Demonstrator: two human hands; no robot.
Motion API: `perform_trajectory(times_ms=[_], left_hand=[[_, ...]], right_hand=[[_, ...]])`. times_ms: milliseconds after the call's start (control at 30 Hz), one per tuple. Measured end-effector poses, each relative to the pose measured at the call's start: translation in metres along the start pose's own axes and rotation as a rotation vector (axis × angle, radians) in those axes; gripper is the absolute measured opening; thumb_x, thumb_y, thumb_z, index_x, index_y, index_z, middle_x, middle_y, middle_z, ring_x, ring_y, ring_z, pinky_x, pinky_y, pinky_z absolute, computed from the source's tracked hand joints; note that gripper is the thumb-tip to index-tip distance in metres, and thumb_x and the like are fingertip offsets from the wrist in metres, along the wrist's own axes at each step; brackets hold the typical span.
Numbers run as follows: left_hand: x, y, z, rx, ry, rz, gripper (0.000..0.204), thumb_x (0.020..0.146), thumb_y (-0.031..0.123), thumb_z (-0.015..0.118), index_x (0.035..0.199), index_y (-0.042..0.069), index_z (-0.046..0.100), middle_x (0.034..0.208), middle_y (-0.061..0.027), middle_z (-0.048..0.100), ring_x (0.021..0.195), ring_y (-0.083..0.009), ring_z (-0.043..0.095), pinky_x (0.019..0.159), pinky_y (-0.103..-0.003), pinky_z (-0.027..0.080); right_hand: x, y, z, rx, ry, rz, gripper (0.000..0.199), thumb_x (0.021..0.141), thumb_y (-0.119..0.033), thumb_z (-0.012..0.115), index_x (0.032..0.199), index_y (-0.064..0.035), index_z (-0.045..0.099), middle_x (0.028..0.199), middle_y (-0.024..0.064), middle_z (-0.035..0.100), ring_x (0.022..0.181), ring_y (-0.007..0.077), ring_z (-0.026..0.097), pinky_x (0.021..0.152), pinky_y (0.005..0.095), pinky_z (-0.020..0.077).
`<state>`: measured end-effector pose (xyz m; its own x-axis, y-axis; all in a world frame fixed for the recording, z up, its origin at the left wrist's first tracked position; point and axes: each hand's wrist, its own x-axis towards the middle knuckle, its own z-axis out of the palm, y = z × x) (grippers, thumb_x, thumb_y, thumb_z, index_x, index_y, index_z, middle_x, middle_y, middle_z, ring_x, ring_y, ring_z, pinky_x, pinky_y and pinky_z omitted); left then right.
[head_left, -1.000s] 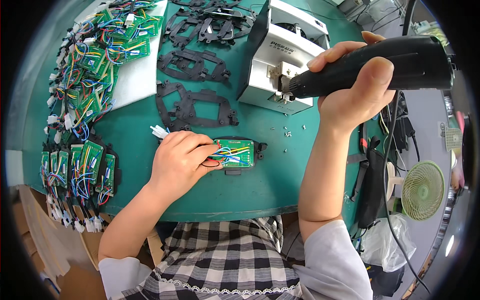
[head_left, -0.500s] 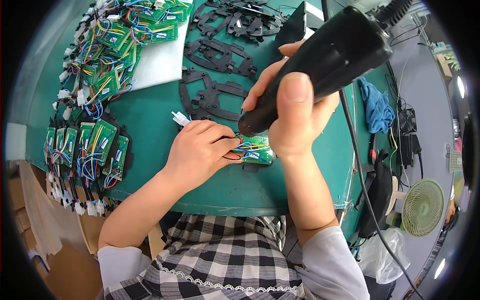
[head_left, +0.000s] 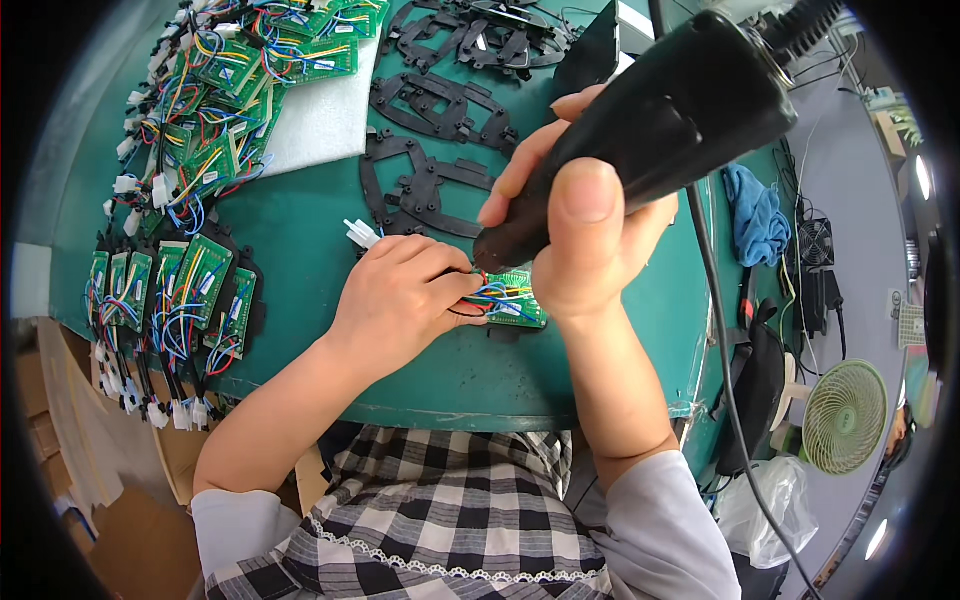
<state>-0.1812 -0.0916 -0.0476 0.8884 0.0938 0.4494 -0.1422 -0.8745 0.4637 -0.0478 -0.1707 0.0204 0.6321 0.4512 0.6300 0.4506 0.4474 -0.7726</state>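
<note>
My right hand [head_left: 590, 225] is closed round a black electric screwdriver [head_left: 660, 110], tilted with its narrow end down at the left. That end is over the upper left corner of a green circuit board [head_left: 520, 300] with coloured wires; the tip itself is hidden. At the board's left side my left hand [head_left: 405, 295] is closed, its thumb and fingers pressed on the board's edge and wires. A white connector [head_left: 362, 234] sticks out beyond the left hand's knuckles. Part of a dark piece shows under the board's near edge.
Several black plastic frames [head_left: 425, 190] lie beyond my hands. Wired green boards are heaped on a white foam sheet [head_left: 320, 130] at the far left, with another row of boards [head_left: 205, 285] nearer. A blue cloth [head_left: 755, 215] and a green fan [head_left: 843, 415] are at the right.
The screwdriver's rear end and my right hand have shifted slightly. My left hand stays at the board with hardly any movement.
</note>
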Motion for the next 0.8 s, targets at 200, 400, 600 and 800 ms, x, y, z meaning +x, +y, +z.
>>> perform_trajectory(times_ms=[200,400,600,800], left_hand=[[-0.001,-0.003,0.006,-0.014,0.028,0.000,0.029,0.061,0.021,0.081,0.087,0.013,0.071,0.091,0.0028,0.064,0.088,-0.0160,0.061,0.079,-0.033,0.046],[0.000,-0.001,0.003,-0.010,0.031,-0.025,0.028,0.062,0.022,0.080,0.087,0.013,0.070,0.091,0.0039,0.063,0.087,-0.0153,0.061,0.079,-0.032,0.045],[0.000,0.002,0.001,-0.006,0.029,-0.024,0.029,0.062,0.022,0.080,0.086,0.011,0.069,0.089,0.0016,0.062,0.087,-0.0178,0.061,0.078,-0.034,0.047],[0.004,0.006,0.002,-0.030,0.020,-0.008,0.030,0.061,0.017,0.080,0.087,0.008,0.069,0.089,-0.0009,0.061,0.086,-0.0207,0.060,0.076,-0.034,0.049]], right_hand=[[0.001,-0.003,0.008,0.027,-0.075,-0.011,0.059,0.083,-0.044,0.067,0.103,0.0072,0.048,0.061,0.0098,0.059,0.044,0.0138,0.055,0.041,0.0245,0.0427],[-0.001,-0.001,0.007,0.043,-0.075,-0.019,0.056,0.084,-0.043,0.068,0.102,0.0067,0.048,0.063,0.0094,0.059,0.045,0.0137,0.055,0.042,0.0244,0.0431],[-0.008,0.008,0.002,0.045,-0.091,0.024,0.061,0.084,-0.048,0.065,0.104,0.0058,0.046,0.062,0.0102,0.059,0.045,0.0146,0.056,0.042,0.0248,0.0433],[-0.015,0.008,-0.013,0.011,-0.065,0.048,0.069,0.083,-0.057,0.060,0.107,0.0051,0.044,0.061,0.0115,0.058,0.045,0.0159,0.056,0.041,0.0250,0.0429]])
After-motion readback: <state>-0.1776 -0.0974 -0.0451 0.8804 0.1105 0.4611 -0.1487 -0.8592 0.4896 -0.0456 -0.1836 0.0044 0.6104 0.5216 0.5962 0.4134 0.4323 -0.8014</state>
